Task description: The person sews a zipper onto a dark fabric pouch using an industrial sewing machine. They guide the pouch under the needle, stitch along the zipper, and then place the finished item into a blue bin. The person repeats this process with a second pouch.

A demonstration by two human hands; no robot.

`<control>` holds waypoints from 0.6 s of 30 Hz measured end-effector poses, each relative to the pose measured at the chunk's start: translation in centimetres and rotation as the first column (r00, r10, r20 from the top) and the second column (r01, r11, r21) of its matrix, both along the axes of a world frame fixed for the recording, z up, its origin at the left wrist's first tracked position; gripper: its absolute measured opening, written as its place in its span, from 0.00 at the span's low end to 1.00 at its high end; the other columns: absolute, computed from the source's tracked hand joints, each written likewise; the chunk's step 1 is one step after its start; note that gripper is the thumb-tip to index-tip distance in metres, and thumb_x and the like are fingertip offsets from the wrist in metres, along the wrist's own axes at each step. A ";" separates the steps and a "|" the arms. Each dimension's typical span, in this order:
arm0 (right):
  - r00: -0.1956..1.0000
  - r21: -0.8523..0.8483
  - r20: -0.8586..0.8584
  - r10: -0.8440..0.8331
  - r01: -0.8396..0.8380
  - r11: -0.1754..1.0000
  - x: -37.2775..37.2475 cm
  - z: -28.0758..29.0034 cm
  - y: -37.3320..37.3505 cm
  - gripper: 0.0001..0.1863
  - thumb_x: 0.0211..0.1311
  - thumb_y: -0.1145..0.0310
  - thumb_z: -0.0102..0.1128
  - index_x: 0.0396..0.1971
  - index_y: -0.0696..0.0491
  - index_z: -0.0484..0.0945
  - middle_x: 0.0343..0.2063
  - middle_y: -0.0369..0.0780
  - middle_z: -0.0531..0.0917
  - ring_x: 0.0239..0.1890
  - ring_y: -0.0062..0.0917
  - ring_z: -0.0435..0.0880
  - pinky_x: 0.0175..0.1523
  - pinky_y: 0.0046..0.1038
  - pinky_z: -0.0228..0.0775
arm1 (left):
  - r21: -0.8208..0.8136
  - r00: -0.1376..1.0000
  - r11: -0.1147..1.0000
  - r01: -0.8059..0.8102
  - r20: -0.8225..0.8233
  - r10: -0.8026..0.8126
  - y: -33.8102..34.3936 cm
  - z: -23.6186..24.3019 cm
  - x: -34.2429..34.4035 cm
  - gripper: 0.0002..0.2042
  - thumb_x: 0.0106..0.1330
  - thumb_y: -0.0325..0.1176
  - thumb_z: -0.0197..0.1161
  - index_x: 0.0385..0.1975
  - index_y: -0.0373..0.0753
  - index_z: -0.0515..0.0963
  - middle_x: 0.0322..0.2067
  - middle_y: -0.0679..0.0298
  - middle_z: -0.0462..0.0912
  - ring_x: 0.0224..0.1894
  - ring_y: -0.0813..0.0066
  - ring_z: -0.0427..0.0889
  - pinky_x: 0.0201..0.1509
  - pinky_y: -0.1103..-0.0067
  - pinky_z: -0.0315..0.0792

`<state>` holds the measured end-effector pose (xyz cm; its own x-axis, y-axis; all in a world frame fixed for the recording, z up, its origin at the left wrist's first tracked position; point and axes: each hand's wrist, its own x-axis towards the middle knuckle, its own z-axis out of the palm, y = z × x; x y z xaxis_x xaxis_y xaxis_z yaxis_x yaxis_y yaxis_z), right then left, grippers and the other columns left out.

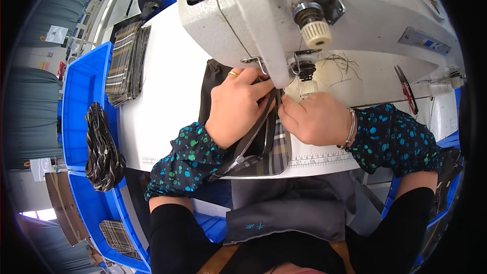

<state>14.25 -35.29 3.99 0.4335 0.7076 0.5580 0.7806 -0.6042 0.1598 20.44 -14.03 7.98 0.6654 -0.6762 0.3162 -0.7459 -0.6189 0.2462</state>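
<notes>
On the white table, under the head of a sewing machine (pixel 253 20), lies a dark and plaid fabric piece (pixel 276 160) with a metal-toothed zipper (pixel 260 131) along it. My left hand (pixel 236 104), a ring on one finger, presses and grips the fabric beside the zipper, close to the needle area. The fingers of my right hand (pixel 322 121) are pinched at the fabric's right edge, just below a cream knob. A zipper slider (pixel 239 160) shows near the table's front edge. The needle itself and my left fingertips are hidden.
Left of the table stand blue bins (pixel 83 106), a stack of plaid pieces (pixel 127 63) and a looped bundle of dark strips (pixel 103 147). Red-handled scissors (pixel 407 91) and loose thread ends (pixel 342 66) lie at the right. A ruler strip (pixel 319 161) runs along the front edge.
</notes>
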 end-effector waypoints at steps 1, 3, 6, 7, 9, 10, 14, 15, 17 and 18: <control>1.000 -0.014 -0.016 -0.019 0.019 1.000 0.1 0.1 -0.1 0.11 0.50 0.66 0.63 0.29 0.57 0.83 0.26 0.43 0.80 0.16 0.22 0.78 0.20 0.26 0.69 | -0.010 1.000 1.000 0.008 0.019 -0.008 0.0 0.0 0.1 0.13 0.54 0.30 0.73 0.41 0.47 0.90 0.41 0.69 0.85 0.42 0.63 0.85 0.36 0.70 0.81; 0.998 -0.021 -0.056 -0.022 0.021 1.000 0.2 0.3 -0.2 0.10 0.51 0.66 0.63 0.29 0.57 0.83 0.28 0.45 0.82 0.17 0.23 0.79 0.21 0.25 0.69 | -0.021 0.998 1.000 0.024 0.053 -0.023 0.1 0.1 0.3 0.13 0.52 0.29 0.76 0.39 0.42 0.90 0.40 0.65 0.88 0.37 0.61 0.86 0.38 0.70 0.80; 0.996 -0.013 -0.085 0.029 -0.030 0.999 -0.5 0.9 0.0 0.11 0.52 0.65 0.62 0.29 0.58 0.83 0.32 0.49 0.85 0.19 0.23 0.80 0.22 0.25 0.69 | -0.055 0.982 0.980 0.191 0.013 -0.190 0.5 0.5 0.5 0.12 0.53 0.28 0.75 0.39 0.41 0.90 0.40 0.65 0.87 0.39 0.61 0.85 0.41 0.69 0.79; 0.997 -0.020 -0.069 0.047 -0.049 0.999 -1.2 1.1 0.2 0.11 0.52 0.65 0.62 0.29 0.59 0.84 0.33 0.51 0.86 0.19 0.24 0.81 0.22 0.24 0.69 | -0.028 0.982 0.981 0.190 0.003 -0.190 0.7 0.6 0.5 0.12 0.54 0.29 0.74 0.39 0.42 0.90 0.40 0.67 0.87 0.42 0.63 0.84 0.44 0.70 0.78; 0.996 -0.056 -0.032 0.080 -0.082 0.995 -2.5 1.3 0.7 0.12 0.53 0.65 0.62 0.28 0.60 0.84 0.34 0.54 0.87 0.19 0.24 0.81 0.22 0.24 0.68 | 0.023 0.982 0.982 0.189 -0.016 -0.188 1.2 0.9 0.1 0.12 0.54 0.32 0.73 0.39 0.45 0.90 0.41 0.71 0.85 0.47 0.68 0.82 0.49 0.71 0.75; 0.995 -0.084 -0.011 0.094 -0.095 0.992 -3.1 1.3 0.9 0.12 0.53 0.65 0.62 0.28 0.60 0.84 0.34 0.56 0.87 0.19 0.24 0.80 0.22 0.23 0.67 | 0.025 0.977 0.976 0.214 -0.011 -0.214 1.3 1.0 -0.3 0.12 0.54 0.33 0.74 0.39 0.44 0.90 0.41 0.70 0.85 0.46 0.67 0.83 0.49 0.70 0.75; 0.994 -0.094 0.006 0.113 -0.112 0.989 -3.9 1.0 1.2 0.12 0.52 0.67 0.61 0.26 0.62 0.85 0.33 0.60 0.88 0.18 0.24 0.80 0.21 0.22 0.65 | 0.078 0.966 0.963 0.258 0.007 -0.259 1.7 1.4 -1.7 0.12 0.55 0.34 0.74 0.40 0.44 0.89 0.43 0.69 0.85 0.48 0.68 0.82 0.54 0.67 0.73; 0.994 -0.089 0.006 0.113 -0.112 0.990 -3.9 0.9 1.2 0.12 0.52 0.67 0.61 0.26 0.63 0.85 0.32 0.60 0.88 0.18 0.24 0.80 0.21 0.23 0.65 | 0.100 0.967 0.962 0.252 0.012 -0.255 1.7 1.4 -1.9 0.12 0.55 0.34 0.72 0.40 0.44 0.88 0.43 0.70 0.84 0.50 0.69 0.81 0.57 0.67 0.71; 0.993 -0.083 0.009 0.117 -0.116 0.990 -3.8 0.8 1.2 0.13 0.52 0.67 0.61 0.27 0.63 0.85 0.32 0.60 0.88 0.17 0.24 0.80 0.20 0.22 0.65 | 0.095 0.961 0.957 0.272 0.018 -0.275 1.5 1.3 -1.8 0.12 0.55 0.34 0.71 0.40 0.45 0.87 0.43 0.71 0.83 0.51 0.70 0.80 0.62 0.65 0.69; 0.993 -0.074 0.008 0.121 -0.120 0.990 -3.8 0.8 1.2 0.13 0.52 0.67 0.61 0.27 0.63 0.85 0.32 0.60 0.88 0.17 0.24 0.79 0.20 0.22 0.65 | 0.097 0.956 0.954 0.285 0.036 -0.290 1.4 1.2 -1.7 0.12 0.55 0.34 0.71 0.40 0.45 0.87 0.43 0.71 0.83 0.52 0.70 0.80 0.63 0.64 0.69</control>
